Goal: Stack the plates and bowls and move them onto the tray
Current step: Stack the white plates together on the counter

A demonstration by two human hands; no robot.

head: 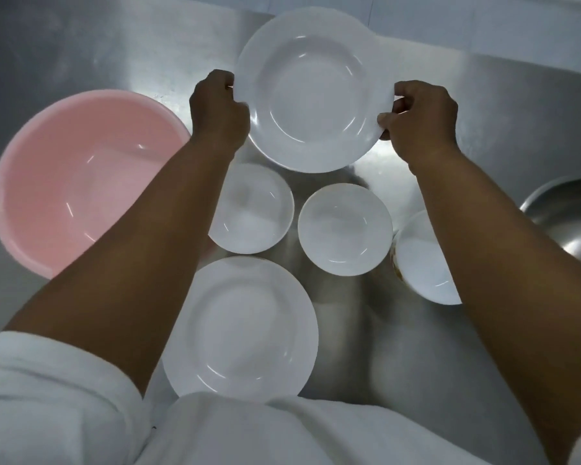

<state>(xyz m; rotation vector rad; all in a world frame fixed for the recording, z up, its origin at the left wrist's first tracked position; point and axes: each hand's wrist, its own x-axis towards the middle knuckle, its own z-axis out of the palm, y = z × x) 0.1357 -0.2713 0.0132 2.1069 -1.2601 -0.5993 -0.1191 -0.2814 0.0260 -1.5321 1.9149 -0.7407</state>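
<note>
A white deep plate (312,102) is held above the steel counter by both hands: my left hand (217,107) grips its left rim and my right hand (416,119) pinches its right rim. Behind it the rim of another white plate (332,18) shows at the back. Nearer me stand two white bowls, the left bowl (252,209) and the middle bowl (345,229). A third white bowl (423,260) is partly hidden by my right forearm. A second flat white plate (245,327) lies closest to my body.
A large pink plastic basin (81,182) sits at the left on the steel counter (500,105). A steel bowl (571,213) is at the right edge. No tray is in view.
</note>
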